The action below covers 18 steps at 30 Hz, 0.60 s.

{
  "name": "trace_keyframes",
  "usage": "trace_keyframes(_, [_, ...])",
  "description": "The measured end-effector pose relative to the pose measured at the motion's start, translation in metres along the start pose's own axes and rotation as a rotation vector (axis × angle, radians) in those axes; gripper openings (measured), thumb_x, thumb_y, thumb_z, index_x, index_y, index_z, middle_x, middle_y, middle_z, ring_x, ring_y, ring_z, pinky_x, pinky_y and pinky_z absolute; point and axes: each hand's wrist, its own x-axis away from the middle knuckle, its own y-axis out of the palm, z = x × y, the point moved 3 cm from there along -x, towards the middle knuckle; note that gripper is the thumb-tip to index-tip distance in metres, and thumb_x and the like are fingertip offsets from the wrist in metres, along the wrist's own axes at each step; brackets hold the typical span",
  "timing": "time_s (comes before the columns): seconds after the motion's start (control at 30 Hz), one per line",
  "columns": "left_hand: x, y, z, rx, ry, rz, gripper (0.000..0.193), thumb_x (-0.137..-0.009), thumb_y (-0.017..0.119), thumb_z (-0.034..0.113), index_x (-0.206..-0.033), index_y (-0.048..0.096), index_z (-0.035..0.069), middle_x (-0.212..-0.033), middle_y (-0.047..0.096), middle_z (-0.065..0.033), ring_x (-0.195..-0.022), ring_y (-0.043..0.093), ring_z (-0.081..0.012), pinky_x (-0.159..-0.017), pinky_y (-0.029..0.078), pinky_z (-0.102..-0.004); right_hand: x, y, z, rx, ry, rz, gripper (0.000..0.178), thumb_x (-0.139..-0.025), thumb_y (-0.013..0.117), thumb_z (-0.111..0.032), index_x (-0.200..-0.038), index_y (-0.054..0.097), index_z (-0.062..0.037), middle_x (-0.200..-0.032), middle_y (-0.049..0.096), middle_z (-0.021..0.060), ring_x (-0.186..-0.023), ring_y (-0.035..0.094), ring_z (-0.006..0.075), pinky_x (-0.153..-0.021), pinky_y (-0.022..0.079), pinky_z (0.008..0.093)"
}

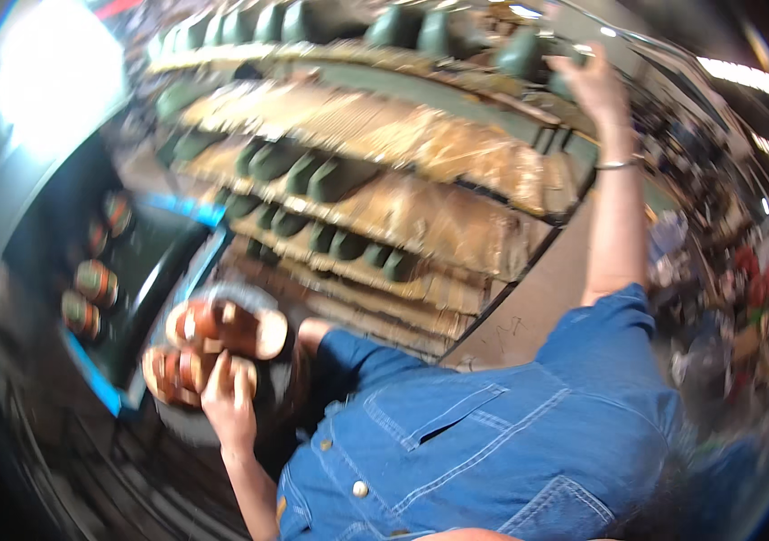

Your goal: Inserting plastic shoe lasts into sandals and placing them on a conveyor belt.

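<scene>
My left hand [229, 397] is closed at the heel end of a brown strapped sandal [188, 368], its fingers against the footbed. A second brown sandal [231, 328] lies beside it on a dark round stand [267, 433]. My right hand [596, 86] is raised to the end of the top shelf, fingers spread and slightly curled, holding nothing I can see. Nearest to it are green shoe lasts [521, 54] in a row along that shelf. The picture is somewhat blurred around both hands.
A tiered rack [384, 126] holds more green lasts on plastic-covered boards. Left of the stand, a dark belt with a blue edge [96, 374] carries several sandals on lasts [96, 281] beside a bright pale machine [51, 99]. Mixed clutter [727, 307] fills the right side.
</scene>
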Motion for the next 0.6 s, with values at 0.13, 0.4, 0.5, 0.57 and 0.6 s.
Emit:
trace_keyframes(0.13, [-0.021,-0.022,0.039,-0.054,0.161,0.007,0.022,-0.094,0.068,0.005,-0.113,0.071,-0.006,-0.107,0.074,-0.0201,-0.101,0.072,-0.0277,-0.091,0.054,-0.0348,-0.052,-0.039,0.138,-1.053,0.288,-0.218,0.045,-0.090,0.070,-0.030,-0.127,0.070,-0.0043,-0.127,0.068,0.0115,-0.112,0.064,0.0204,-0.099,0.048,0.0410])
trace_keyframes(0.4, [-0.069,-0.113,-0.012,0.074,0.135,0.432,0.016,-0.100,0.061,0.004,-0.108,0.072,-0.004,-0.096,0.074,-0.0079,-0.087,0.069,-0.0116,-0.080,0.054,-0.0246,0.018,-0.058,0.124,-1.760,-0.077,-0.334,0.065,-0.091,0.055,-0.021,-0.147,0.042,0.0105,-0.150,0.044,0.0317,-0.139,0.039,0.0553,-0.104,0.045,0.0619])
trace_keyframes(0.5, [-0.110,-0.138,-0.073,-0.189,0.067,0.393,0.027,-0.097,0.065,0.014,-0.118,0.072,-0.002,-0.110,0.076,-0.0144,-0.100,0.073,-0.0203,-0.092,0.055,-0.0319,0.081,-0.059,0.044,-1.563,-0.093,0.072,0.062,-0.093,0.058,-0.024,-0.143,0.044,0.0092,-0.145,0.048,0.0295,-0.131,0.049,0.0475,-0.099,0.046,0.0605])
trace_keyframes(0.57, [-0.136,-0.131,-0.099,-0.369,-0.015,0.287,0.036,-0.093,0.066,0.015,-0.125,0.069,-0.001,-0.120,0.073,-0.0187,-0.112,0.071,-0.0287,-0.101,0.053,-0.0369,0.115,-0.044,0.015,-1.774,-0.103,-0.172,0.059,-0.093,0.059,-0.024,-0.140,0.047,0.0092,-0.142,0.050,0.0287,-0.128,0.051,0.0452,-0.100,0.046,0.0613])
trace_keyframes(0.6, [-0.146,-0.127,-0.114,-0.457,-0.040,0.238,0.039,-0.091,0.065,0.014,-0.127,0.068,0.000,-0.123,0.072,-0.0196,-0.115,0.069,-0.0308,-0.103,0.052,-0.0382,0.135,-0.034,-0.002,-1.970,-0.111,-0.429,0.057,-0.093,0.059,-0.024,-0.138,0.049,0.0091,-0.139,0.052,0.0279,-0.126,0.053,0.0429,-0.101,0.045,0.0621])
